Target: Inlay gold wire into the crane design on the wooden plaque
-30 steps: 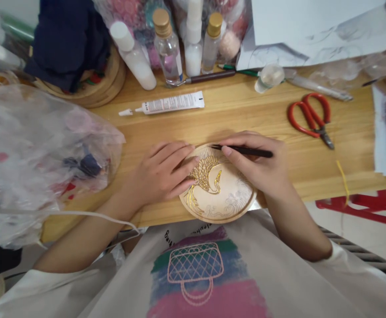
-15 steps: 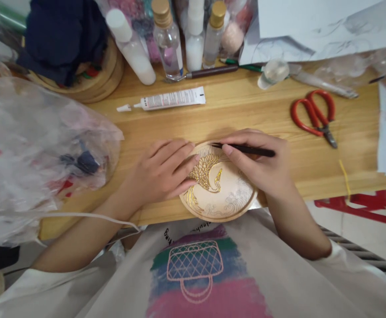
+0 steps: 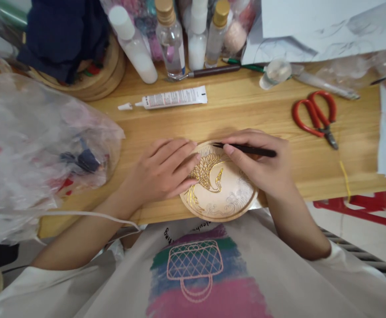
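On the table's near edge lies a round pale wooden-rimmed plaque (image 3: 227,205) bearing a crane outlined in raised gold wire and grey drawn waves. My left hand (image 3: 162,170) rests on the plaque's left side, its fingers stretched out and lying over the crane's wing. In my right hand (image 3: 262,163) is a pair of black tweezers (image 3: 254,150), pinched between thumb and fingers. Their thin tips point left, at the plaque's upper rim; whether they grip any wire is too small to tell. My right hand hides part of the plaque's right side.
A white glue tube (image 3: 176,98) lies beyond the plaque, its cap (image 3: 125,106) beside the nozzle. Red-handled pliers (image 3: 315,115) lie to the right. Several bottles (image 3: 170,48) stand at the back. A clear plastic bag (image 3: 47,145) fills the left; a white cable (image 3: 89,215) crosses my left forearm.
Both hands, the tweezers and the plaque keep almost the same positions. The view has shifted very slightly.
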{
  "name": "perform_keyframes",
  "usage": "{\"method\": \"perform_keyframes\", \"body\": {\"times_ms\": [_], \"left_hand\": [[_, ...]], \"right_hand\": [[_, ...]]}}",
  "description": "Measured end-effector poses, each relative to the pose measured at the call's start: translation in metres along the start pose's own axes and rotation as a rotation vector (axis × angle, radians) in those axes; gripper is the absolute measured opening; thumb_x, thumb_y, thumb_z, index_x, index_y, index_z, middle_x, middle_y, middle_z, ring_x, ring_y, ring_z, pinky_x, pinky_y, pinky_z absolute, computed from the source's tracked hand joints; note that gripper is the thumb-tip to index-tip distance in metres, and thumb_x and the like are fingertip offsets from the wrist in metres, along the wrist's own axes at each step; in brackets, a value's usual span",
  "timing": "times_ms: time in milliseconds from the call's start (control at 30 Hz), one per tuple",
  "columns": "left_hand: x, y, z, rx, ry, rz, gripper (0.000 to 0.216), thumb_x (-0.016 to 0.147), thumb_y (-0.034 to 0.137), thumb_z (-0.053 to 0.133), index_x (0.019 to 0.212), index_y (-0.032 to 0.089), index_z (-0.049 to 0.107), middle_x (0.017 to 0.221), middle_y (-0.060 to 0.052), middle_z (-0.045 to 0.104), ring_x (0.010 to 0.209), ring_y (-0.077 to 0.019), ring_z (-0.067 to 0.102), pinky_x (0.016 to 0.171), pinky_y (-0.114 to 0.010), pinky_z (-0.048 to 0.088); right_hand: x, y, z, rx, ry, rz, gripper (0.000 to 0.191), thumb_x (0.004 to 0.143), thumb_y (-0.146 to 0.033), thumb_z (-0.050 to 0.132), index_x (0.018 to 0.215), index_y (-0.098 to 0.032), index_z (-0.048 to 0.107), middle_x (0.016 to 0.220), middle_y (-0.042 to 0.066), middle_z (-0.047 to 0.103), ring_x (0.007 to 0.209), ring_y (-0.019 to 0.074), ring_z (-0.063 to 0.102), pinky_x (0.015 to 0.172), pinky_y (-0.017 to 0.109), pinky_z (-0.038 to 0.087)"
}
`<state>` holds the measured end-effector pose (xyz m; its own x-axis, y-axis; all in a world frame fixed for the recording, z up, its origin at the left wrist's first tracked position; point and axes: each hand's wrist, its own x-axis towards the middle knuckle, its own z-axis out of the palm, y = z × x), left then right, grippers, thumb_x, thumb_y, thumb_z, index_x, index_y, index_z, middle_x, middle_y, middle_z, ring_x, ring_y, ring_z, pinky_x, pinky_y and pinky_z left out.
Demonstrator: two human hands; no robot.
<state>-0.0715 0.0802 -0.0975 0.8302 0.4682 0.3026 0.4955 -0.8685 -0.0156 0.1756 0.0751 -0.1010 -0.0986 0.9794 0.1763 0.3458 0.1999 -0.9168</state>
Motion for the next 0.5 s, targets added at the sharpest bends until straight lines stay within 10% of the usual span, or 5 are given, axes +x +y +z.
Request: {"method": "perform_keyframes", "body": {"times_ms": [500], "left_hand": [[0.0001, -0.0048, 0.007, -0.132, 0.079, -0.066, 0.039, 0.099, 0.043, 0.056, 0.12, 0.011, 0.063, 0.121, -0.019, 0.07, 0.111, -0.0316, 0.066, 0.094, -0.047, 0.056]], "right_hand": [[-0.0019, -0.0059, -0.0055, -0.046, -0.252, -0.249, 0.021, 0.089, -0.017, 0.068, 0.104, -0.03, 0.076, 0.106, 0.003, 0.08, 0.1, 0.0221, 0.076, 0.088, 0.039, 0.064]]}}
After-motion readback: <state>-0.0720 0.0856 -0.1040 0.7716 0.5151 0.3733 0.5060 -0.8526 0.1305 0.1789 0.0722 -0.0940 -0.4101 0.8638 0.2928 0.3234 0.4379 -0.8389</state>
